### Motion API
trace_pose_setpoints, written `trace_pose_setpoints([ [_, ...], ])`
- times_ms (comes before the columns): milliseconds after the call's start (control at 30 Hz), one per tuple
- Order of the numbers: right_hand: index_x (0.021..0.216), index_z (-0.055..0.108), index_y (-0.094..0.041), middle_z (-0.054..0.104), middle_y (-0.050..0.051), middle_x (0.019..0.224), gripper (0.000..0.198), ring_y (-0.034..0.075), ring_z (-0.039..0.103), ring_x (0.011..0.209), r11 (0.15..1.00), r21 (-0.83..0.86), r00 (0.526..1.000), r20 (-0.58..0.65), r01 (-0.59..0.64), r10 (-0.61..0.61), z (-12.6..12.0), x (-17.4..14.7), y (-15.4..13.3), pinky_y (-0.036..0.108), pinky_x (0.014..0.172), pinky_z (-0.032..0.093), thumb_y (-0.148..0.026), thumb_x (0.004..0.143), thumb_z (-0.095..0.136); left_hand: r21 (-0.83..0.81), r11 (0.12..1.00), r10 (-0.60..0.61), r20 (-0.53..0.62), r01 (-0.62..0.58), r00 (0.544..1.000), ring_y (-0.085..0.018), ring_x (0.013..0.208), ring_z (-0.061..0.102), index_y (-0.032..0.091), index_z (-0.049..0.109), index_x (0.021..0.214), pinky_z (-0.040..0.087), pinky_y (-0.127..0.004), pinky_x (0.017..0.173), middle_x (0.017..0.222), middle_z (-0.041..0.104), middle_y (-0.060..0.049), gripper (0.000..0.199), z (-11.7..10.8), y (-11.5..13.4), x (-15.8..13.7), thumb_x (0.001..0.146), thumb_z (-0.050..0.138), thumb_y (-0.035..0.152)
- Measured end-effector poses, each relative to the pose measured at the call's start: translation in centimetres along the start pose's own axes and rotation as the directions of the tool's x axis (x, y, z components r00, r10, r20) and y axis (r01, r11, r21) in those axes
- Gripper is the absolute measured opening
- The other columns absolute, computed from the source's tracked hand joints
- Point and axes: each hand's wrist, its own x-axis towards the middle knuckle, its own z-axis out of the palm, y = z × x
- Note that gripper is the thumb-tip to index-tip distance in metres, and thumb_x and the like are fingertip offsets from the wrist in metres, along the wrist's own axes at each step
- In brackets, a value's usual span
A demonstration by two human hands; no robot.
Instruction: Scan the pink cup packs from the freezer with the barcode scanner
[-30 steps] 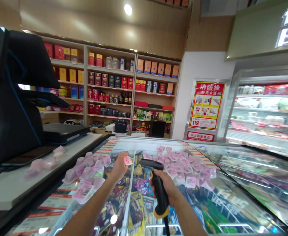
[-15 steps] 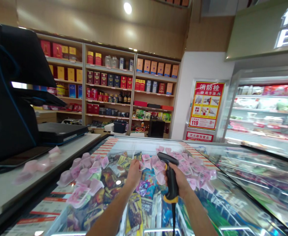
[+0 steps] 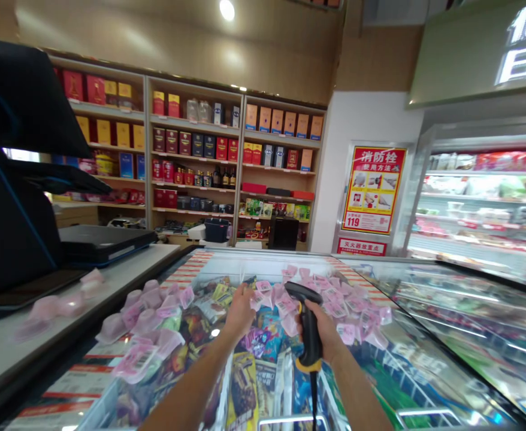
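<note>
My right hand (image 3: 323, 332) is wrapped around the handle of a black and yellow barcode scanner (image 3: 310, 329). The scanner stands upright, its head tipped toward the far left and its cable hanging down. My left hand (image 3: 242, 308) has its fingers curled together beside the right-hand pile, at a small pink cup (image 3: 256, 299); the fingertips are partly hidden. Many translucent pink cups (image 3: 335, 302) with barcode labels lie heaped on the freezer's glass top (image 3: 231, 263). A second heap of pink cups (image 3: 144, 314) lies to the left.
Through the glass show colourful frozen-food packs (image 3: 245, 389) in wire baskets. Some pink pieces (image 3: 69, 302) lie on the white counter (image 3: 2, 359) at left, near a black checkout terminal (image 3: 15, 167). Behind stand shelves of boxes (image 3: 195, 143); a lit refrigerated case (image 3: 483, 197) is at right.
The view has shifted slightly to the right. My left hand has moved a little toward the near left, while the scanner stays upright in my right hand, lower by a little.
</note>
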Motion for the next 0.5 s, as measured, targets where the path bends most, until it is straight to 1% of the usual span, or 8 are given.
trace_pose_setpoints([
  [67,0.067,0.053,-0.014,0.055,-0.001,0.049,0.025,0.008,0.048,0.036,1.0,-0.011,1.0,0.014,-0.001,0.001,0.3,-0.1,0.3,0.02,0.033,0.039,-0.039,0.068,0.05,0.051,0.999,-0.02,0.011,0.02,1.0,-0.018,0.113,0.037,0.016,0.053,0.092,0.032,-0.03,0.09,0.122,0.041,-0.009,0.03,-1.6,-1.0,-0.6,0.065,0.051,0.004],
  [133,0.069,0.053,-0.014,0.055,-0.001,0.049,0.025,0.008,0.047,0.036,1.0,-0.02,0.999,0.05,-0.013,0.014,0.8,-0.3,0.7,0.02,0.033,0.039,-0.039,0.068,0.051,0.104,0.994,-0.045,0.027,0.042,0.999,-0.017,0.108,0.041,0.018,0.054,0.093,0.032,-0.029,0.089,0.118,0.045,-0.007,0.032,-3.9,-2.5,-1.2,0.064,0.05,0.004],
  [200,0.07,0.053,-0.014,0.055,-0.001,0.049,0.026,0.008,0.047,0.036,0.999,-0.038,0.996,0.085,-0.027,0.03,1.3,-0.5,1.1,0.02,0.033,0.039,-0.04,0.068,0.05,0.162,0.984,-0.082,0.046,0.074,0.996,-0.017,0.102,0.046,0.019,0.055,0.091,0.034,-0.028,0.085,0.111,0.05,-0.007,0.031,-6.5,-4.1,-1.9,0.062,0.05,0.007],
  [267,0.069,0.053,-0.013,0.056,0.0,0.049,0.028,0.009,0.048,0.036,0.997,-0.077,0.994,0.103,-0.03,0.038,2.0,-0.8,1.4,0.02,0.034,0.039,-0.041,0.069,0.05,0.223,0.967,-0.138,0.055,0.122,0.989,-0.02,0.098,0.049,0.018,0.056,0.088,0.036,-0.031,0.082,0.103,0.054,-0.008,0.028,-9.0,-5.6,-2.6,0.06,0.053,0.012],
  [333,0.066,0.054,-0.013,0.056,0.001,0.047,0.03,0.009,0.047,0.035,0.992,-0.125,0.993,0.116,-0.02,0.035,2.6,-1.1,1.8,0.02,0.034,0.04,-0.042,0.069,0.049,0.281,0.942,-0.206,0.044,0.185,0.978,-0.026,0.098,0.048,0.017,0.057,0.086,0.037,-0.036,0.079,0.098,0.056,-0.011,0.027,-11.1,-6.8,-3.4,0.059,0.056,0.019],
  [433,0.061,0.054,-0.011,0.054,0.001,0.043,0.036,0.008,0.046,0.033,0.981,-0.196,0.986,0.163,-0.005,0.038,3.5,-1.2,2.5,0.02,0.034,0.039,-0.046,0.07,0.047,0.327,0.908,-0.29,0.043,0.261,0.956,-0.034,0.092,0.051,0.015,0.059,0.077,0.035,-0.045,0.075,0.088,0.061,-0.014,0.032,-12.9,-7.7,-4.5,0.051,0.062,0.033],
  [500,0.06,0.055,-0.01,0.053,0.001,0.042,0.039,0.008,0.046,0.032,0.974,-0.228,0.982,0.187,0.005,0.039,3.9,-1.2,2.9,0.019,0.033,0.038,-0.048,0.069,0.047,0.319,0.905,-0.314,0.061,0.28,0.947,-0.034,0.085,0.055,0.016,0.06,0.072,0.034,-0.048,0.075,0.077,0.063,-0.011,0.036,-13.2,-7.7,-5.1,0.042,0.067,0.036],
])
